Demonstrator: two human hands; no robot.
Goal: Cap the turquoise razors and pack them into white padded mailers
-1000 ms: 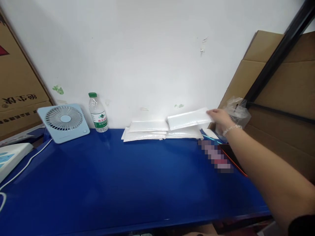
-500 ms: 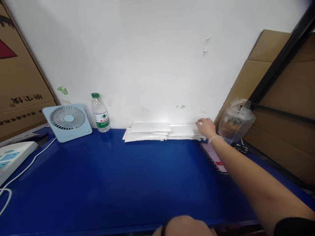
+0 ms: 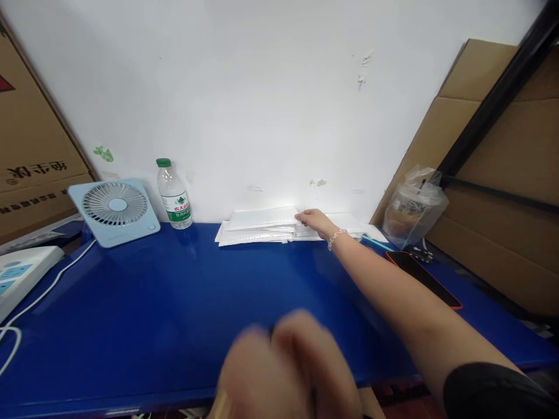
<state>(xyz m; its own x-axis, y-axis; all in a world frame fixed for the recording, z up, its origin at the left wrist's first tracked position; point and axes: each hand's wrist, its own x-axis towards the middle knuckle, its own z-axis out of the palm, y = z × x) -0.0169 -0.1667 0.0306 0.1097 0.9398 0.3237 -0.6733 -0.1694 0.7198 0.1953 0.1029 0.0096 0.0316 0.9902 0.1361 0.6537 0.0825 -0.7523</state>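
My right hand point(image 3: 317, 223) reaches to the back of the blue table, thumb and fingers pinched on the right end of the top white padded envelope point(image 3: 259, 217). That envelope lies on a low stack of similar white envelopes point(image 3: 255, 238) against the wall. More white envelopes extend to the right, partly behind the hand. At the bottom middle, close to the camera, my left hand point(image 3: 283, 372) is smeared by motion, so its fingers and anything in them cannot be made out.
A light-blue fan point(image 3: 116, 210) and a water bottle point(image 3: 174, 198) stand at the left, near a white power strip point(image 3: 32, 270) with a cable. At the right are a dark-screened phone point(image 3: 425, 279), a bagged drink cup point(image 3: 413, 209) and cardboard point(image 3: 476, 163).
My right hand has moved left along the envelopes and now grips the top one's end. My left hand has risen further into view. The phone now shows a dark screen, farther right.
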